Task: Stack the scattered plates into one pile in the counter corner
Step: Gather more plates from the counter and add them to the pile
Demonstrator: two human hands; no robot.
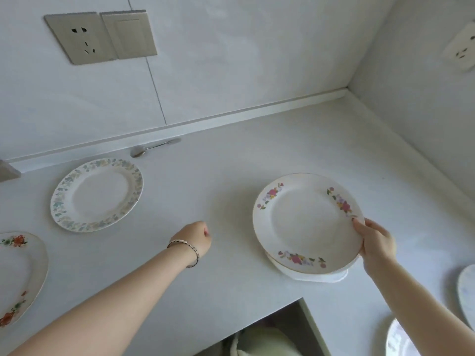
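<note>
Head view: we pinch the pink-flowered plate (305, 222) by its right rim with our right hand (375, 242), over a white plate (321, 277) on the counter (205, 176), short of the corner. Our left hand (198, 237) hovers curled, holding nothing. A leaf-rimmed plate (96, 195) and an orange-flowered plate (20, 276) lie well to the left.

Home kitchen by my feed, white counter (231, 176) in corner, tiled wall (231, 60) w/ socket (79, 37) & switch (128, 34), pink-flower plate (305, 222), leaf-rim plate (96, 195), spoon (151, 147) at wall edge

White pink-flowered plate (305, 222), blue-green leaf-rimmed plate (96, 195), orange-flowered plate (20, 276) — the counter (231, 176) is pale grey
</note>
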